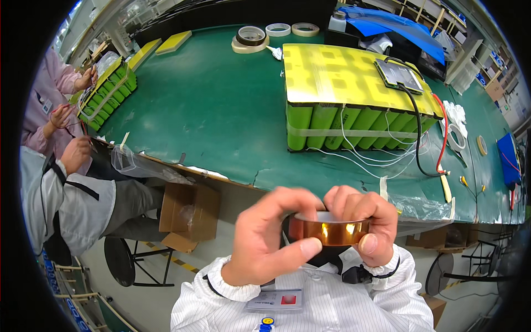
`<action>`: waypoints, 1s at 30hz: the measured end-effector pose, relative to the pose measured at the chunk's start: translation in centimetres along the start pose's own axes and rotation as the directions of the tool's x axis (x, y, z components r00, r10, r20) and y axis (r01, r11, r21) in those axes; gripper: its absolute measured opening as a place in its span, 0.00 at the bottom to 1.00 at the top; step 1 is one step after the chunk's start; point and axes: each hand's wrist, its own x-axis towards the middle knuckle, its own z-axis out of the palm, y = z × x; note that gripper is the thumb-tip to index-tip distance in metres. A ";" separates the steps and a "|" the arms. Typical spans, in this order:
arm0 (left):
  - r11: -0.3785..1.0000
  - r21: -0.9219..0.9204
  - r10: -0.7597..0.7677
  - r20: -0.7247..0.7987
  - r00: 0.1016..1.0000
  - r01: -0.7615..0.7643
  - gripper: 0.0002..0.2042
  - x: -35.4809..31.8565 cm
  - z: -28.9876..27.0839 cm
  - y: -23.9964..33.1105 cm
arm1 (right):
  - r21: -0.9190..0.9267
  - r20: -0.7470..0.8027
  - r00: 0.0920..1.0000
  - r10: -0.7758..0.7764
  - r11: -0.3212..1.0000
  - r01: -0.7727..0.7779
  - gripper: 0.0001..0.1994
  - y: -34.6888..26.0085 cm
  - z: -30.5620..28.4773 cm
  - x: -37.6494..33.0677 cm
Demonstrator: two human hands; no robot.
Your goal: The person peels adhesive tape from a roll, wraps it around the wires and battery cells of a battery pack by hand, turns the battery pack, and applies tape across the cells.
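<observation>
A roll of shiny amber tape [334, 232] is held up between my hands, just in front of the table's near edge. My right hand [369, 218] is closed round its right end, thumb below and fingers on top. At the other end, my left hand [279, 229] has its thumb against the outer face and its fingers bent over the rim; the fingertips are partly hidden. Beyond the roll stands a battery pack [354, 124] of green cells with a yellow top sheet. A small display module [399, 76] lies on it, with white, black and red wires hanging down.
Tape rolls [251, 37] lie at the back of the green table [210, 110]. Scissors [458, 139] and a blue box [508, 157] are at right. At left, people's hands [62, 116] work near a second battery pack [108, 94]. A cardboard box [188, 213] and a stool [120, 261] stand below.
</observation>
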 end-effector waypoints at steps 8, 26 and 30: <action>0.332 0.881 0.538 0.116 0.835 -0.337 0.08 0.0 0.1 1.1 | -0.716 0.317 0.902 -0.292 0.550 0.430 0.20 -2.5 -0.8 1.2; 0.425 0.795 0.554 0.150 0.819 -0.433 0.09 0.8 -0.3 1.3 | -0.807 0.373 0.898 -0.232 0.397 0.438 0.19 -2.5 0.2 0.9; 0.405 0.805 0.555 0.160 0.817 -0.433 0.09 0.9 -0.4 1.1 | -0.840 0.405 0.891 -0.205 0.302 0.451 0.18 -2.8 0.6 1.2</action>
